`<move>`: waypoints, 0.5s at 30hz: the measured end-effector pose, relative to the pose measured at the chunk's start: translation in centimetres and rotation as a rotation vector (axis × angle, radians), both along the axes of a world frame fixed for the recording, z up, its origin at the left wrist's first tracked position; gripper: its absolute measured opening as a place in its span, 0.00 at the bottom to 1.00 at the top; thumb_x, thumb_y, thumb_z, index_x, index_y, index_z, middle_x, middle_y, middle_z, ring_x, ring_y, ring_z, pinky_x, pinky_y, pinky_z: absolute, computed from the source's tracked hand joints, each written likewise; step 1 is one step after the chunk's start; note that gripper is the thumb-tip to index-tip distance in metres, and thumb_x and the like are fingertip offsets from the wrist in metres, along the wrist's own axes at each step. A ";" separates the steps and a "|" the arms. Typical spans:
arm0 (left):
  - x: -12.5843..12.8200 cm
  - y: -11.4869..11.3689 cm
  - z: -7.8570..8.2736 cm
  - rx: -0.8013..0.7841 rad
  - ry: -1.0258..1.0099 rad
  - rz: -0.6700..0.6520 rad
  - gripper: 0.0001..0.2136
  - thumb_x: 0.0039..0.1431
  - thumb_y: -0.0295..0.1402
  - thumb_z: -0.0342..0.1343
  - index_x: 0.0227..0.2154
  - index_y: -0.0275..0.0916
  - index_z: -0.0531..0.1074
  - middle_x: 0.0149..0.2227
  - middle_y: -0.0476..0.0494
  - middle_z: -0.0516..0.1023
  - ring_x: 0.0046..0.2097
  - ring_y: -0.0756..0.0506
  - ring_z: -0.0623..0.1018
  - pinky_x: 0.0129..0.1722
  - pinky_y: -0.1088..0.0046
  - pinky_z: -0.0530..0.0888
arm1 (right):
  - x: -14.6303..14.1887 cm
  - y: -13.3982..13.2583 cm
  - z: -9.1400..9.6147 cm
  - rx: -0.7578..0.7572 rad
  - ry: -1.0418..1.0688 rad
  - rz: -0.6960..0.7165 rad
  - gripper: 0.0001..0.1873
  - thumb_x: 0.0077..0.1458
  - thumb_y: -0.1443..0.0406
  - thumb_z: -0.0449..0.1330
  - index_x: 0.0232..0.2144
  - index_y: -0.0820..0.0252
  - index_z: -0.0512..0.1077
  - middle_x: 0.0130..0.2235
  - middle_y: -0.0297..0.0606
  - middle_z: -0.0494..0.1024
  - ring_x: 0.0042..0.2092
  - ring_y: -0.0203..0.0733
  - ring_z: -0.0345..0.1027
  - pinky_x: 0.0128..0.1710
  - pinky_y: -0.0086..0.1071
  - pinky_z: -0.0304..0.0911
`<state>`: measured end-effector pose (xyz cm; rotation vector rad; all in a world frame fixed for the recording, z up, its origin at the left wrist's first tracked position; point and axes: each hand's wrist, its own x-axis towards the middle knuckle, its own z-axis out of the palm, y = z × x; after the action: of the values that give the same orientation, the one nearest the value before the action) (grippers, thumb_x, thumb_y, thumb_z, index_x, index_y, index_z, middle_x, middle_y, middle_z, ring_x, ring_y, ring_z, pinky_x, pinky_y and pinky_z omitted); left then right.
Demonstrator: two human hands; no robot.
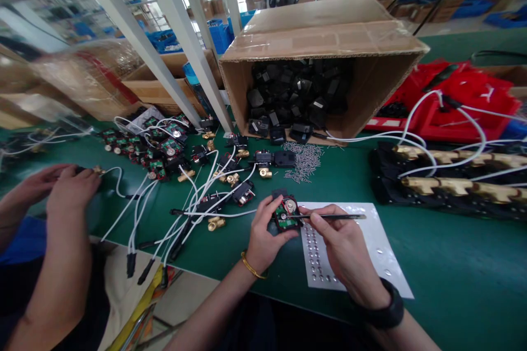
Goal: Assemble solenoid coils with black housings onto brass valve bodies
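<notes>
My left hand [263, 236] holds a small black module with a green circuit board [286, 214] just above the green table [453, 263]. A round silver disc sits on the board. My right hand [343, 247] grips thin black tweezers [329, 216] whose tip touches the board. Under my right hand lies a white sheet [370, 247] with rows of small round silver pieces. White cables run from the module to the left.
A tipped cardboard box [325, 44] full of black housings lies behind. A heap of small metal pins [304, 159], wired modules with brass fittings [214, 175], red trays [461, 104] and brass-fitted parts [453, 175] surround it. A co-worker's hands [61, 186] work at left.
</notes>
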<state>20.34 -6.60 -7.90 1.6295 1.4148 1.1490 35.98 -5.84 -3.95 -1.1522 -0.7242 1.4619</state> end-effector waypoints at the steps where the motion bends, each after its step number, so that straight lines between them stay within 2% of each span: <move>1: 0.0 0.0 0.0 0.002 -0.001 0.001 0.33 0.44 0.40 0.64 0.54 0.47 0.61 0.55 0.41 0.63 0.57 0.40 0.64 0.58 0.57 0.61 | 0.0 0.0 0.0 -0.002 0.004 0.000 0.11 0.42 0.60 0.68 0.26 0.59 0.71 0.34 0.40 0.79 0.38 0.44 0.71 0.43 0.39 0.62; 15: 0.0 0.0 0.2 0.006 0.003 -0.020 0.32 0.46 0.39 0.63 0.55 0.47 0.58 0.56 0.41 0.62 0.59 0.40 0.62 0.59 0.57 0.59 | 0.1 0.4 -0.2 0.007 -0.018 0.027 0.10 0.44 0.60 0.67 0.27 0.59 0.72 0.33 0.38 0.79 0.36 0.42 0.71 0.40 0.36 0.61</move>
<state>20.37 -6.65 -7.72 1.6462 1.3949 1.1412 36.12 -5.47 -4.12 -1.1551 -0.7591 1.4720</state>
